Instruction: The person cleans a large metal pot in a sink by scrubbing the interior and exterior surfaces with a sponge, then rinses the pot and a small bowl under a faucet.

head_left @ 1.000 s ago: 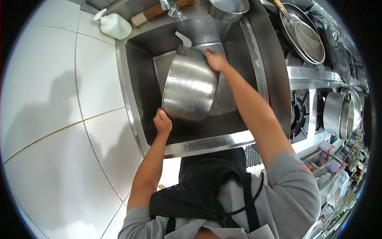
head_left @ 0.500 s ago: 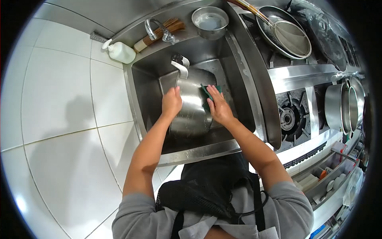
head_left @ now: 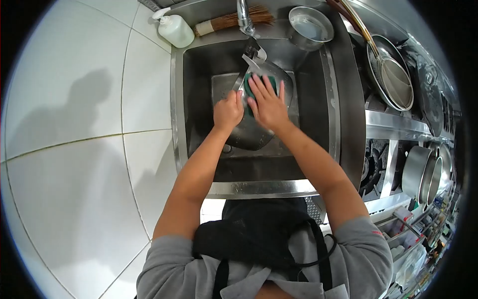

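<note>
In the sink (head_left: 259, 188), left fingers (head_left: 232, 97) pinch the pot (head_left: 253, 133); right fingers (head_left: 259, 84), spread, pressing the pad (head_left: 248, 86), could dislodge it.

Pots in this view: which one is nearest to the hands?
The pot in the sink, under the green pad; the small pot is on the sink's ledge, the other pots at far right.

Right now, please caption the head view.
Left hand grips a metal pot; right hand holds a green pad against it.
</note>
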The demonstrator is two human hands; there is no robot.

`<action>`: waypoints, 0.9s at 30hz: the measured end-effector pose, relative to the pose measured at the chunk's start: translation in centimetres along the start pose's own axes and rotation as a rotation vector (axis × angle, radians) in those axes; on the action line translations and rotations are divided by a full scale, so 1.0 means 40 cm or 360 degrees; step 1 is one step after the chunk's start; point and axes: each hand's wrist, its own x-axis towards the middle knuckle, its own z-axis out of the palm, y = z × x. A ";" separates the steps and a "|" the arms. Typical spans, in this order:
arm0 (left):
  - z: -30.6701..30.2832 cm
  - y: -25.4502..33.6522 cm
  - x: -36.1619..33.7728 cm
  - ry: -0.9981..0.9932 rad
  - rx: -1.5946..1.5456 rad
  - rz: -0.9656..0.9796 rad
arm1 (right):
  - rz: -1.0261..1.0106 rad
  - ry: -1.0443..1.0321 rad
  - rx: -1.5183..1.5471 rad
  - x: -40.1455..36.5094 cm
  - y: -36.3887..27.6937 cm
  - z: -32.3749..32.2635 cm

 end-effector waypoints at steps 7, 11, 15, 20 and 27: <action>-0.003 0.008 0.002 -0.0097 -0.0008 -0.0039 | 0.0006 0.0000 -0.0060 -0.001 0.004 0.004; -0.002 0.008 -0.001 -0.0077 -0.0003 -0.0022 | 0.0205 -0.0084 0.0007 -0.064 0.010 0.001; 0.007 0.001 -0.001 -0.0162 -0.0047 -0.0063 | 0.0664 -0.0010 0.0158 0.042 0.080 0.035; 0.013 -0.002 0.002 -0.0077 -0.0095 0.0020 | 0.0387 -0.0027 0.0122 -0.142 -0.032 0.012; 0.012 0.001 -0.002 -0.0108 -0.0120 -0.0024 | 0.0594 -0.0014 0.0369 0.004 0.153 0.051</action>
